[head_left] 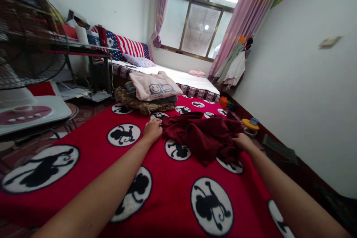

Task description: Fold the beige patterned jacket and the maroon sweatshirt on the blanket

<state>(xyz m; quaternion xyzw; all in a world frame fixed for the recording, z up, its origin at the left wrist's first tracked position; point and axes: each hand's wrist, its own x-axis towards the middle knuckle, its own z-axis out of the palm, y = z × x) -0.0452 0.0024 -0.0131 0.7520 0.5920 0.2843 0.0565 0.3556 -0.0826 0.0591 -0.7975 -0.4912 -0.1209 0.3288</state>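
A crumpled dark maroon garment (202, 134) lies on a red blanket (156, 200) printed with black monkeys in white circles. My left hand (153, 129) is closed on the garment's left edge, fingers curled into the cloth. At the garment's right side, my right hand (242, 140) grips the fabric, its fingers partly buried in the folds. Both forearms reach forward over the blanket.
A stack of folded clothes (149, 95), a pink smiley-face top uppermost, sits beyond the garment. A fan (25, 63) stands at the left. Farther back are a second bed (184, 80), a window with pink curtains, and hanging clothes (234, 65). Small toys (250, 123) lie by the right wall.
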